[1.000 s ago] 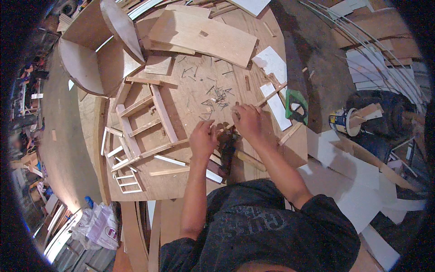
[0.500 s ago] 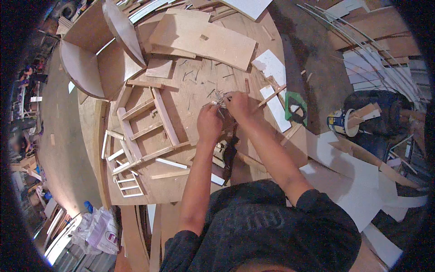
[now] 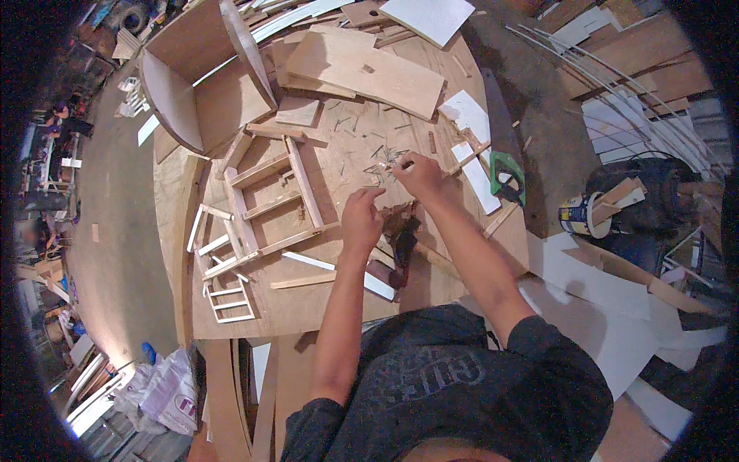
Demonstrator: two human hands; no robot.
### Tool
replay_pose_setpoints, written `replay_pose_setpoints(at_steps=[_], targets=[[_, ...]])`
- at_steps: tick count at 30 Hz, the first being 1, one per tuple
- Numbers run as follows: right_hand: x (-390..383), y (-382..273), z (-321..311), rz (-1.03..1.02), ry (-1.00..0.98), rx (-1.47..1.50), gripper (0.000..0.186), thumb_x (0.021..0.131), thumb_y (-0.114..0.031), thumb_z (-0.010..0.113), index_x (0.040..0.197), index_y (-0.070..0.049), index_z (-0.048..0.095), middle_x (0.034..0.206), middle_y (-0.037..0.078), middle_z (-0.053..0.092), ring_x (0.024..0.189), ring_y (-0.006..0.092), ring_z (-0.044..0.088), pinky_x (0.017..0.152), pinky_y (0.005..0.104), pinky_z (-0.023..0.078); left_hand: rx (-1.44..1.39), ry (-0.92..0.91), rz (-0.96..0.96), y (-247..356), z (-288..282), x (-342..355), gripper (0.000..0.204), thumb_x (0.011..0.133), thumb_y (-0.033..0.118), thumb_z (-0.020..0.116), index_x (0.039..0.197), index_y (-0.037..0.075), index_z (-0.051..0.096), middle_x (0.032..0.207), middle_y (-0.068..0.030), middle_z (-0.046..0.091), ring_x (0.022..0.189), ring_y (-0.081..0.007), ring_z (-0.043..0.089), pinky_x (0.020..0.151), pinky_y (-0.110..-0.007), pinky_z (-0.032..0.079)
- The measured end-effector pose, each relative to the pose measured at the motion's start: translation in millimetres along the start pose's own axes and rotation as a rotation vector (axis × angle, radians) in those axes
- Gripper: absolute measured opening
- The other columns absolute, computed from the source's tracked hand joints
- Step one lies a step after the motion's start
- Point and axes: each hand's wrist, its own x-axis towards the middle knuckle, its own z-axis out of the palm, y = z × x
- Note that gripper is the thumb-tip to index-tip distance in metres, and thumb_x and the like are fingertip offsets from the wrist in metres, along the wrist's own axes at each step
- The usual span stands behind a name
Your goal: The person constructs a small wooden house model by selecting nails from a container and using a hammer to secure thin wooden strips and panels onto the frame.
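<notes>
On the counter (image 3: 327, 192), loose nails (image 3: 390, 155) lie beside my left grip (image 3: 362, 219) and right grip (image 3: 418, 177); whether either holds any, I can't tell. I'd pinch each mid-shank, points outward.

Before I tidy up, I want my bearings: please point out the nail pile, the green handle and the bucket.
Nail pile (image 3: 389, 156): head view, middle of the pile.
Green handle (image 3: 502, 162): head view, its upper green part.
Bucket (image 3: 573, 215): head view, outer side wall.

Nails (image 3: 387, 155) right of the frame (image 3: 305, 183)
</notes>
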Motion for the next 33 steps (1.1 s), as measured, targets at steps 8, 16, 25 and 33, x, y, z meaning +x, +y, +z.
replay_pose_setpoints(at_steps=[8, 16, 25, 33], targets=[[-112.9, -61.8, -15.1, 0.068, -0.157, 0.367, 0.014, 0.084, -0.018, 0.08, 0.087, -0.006, 0.074, 0.072, 0.0, 0.07, 0.067, 0.007, 0.066, 0.062, 0.0279, 0.055, -0.256, 0.144, 0.06, 12.1, -72.5, -74.0, 0.023, 0.093, -0.001, 0.064, 0.112, 0.006, 0.076, 0.106, -0.0156, 0.074, 0.097, -0.0359, 0.072, 0.086, -0.043, 0.056], [-232.7, -110.3, 26.7, 0.221, -0.357, 0.744, 0.019, 0.092, -0.017, 0.075, 0.107, -0.006, 0.076, 0.089, 0.006, 0.075, 0.078, 0.0122, 0.07, 0.073, 0.0328, 0.057, -0.201, 0.177, -0.001, -48.0, -133.5, -131.6, 0.023, 0.089, 0.001, 0.074, 0.112, 0.004, 0.076, 0.105, -0.0148, 0.074, 0.101, -0.0322, 0.072, 0.089, -0.04, 0.056], [-233.9, -143.7, 56.8, 0.277, -0.15, 0.73, 0.027, 0.097, -0.008, 0.069, 0.121, 0.005, 0.072, 0.097, 0.008, 0.076, 0.084, 0.0137, 0.072, 0.078, 0.0278, 0.059, 0.016, 0.206, 0.114, -133.2, -118.1, -83.5, 0.034, 0.087, 0.013, 0.079, 0.12, 0.008, 0.073, 0.112, -0.0133, 0.071, 0.106, -0.0343, 0.067, 0.092, -0.044, 0.054], [-208.2, -149.5, 85.5, 0.161, 0.065, 0.685, 0.021, 0.102, -0.013, 0.069, 0.115, 0.002, 0.076, 0.096, 0.007, 0.074, 0.082, 0.0127, 0.071, 0.074, 0.0274, 0.057, -0.001, 0.137, 0.131, -157.3, -96.4, -78.3, 0.026, 0.085, 0.015, 0.081, 0.11, 0.011, 0.076, 0.106, -0.0082, 0.074, 0.1, -0.0296, 0.07, 0.091, -0.043, 0.053]])
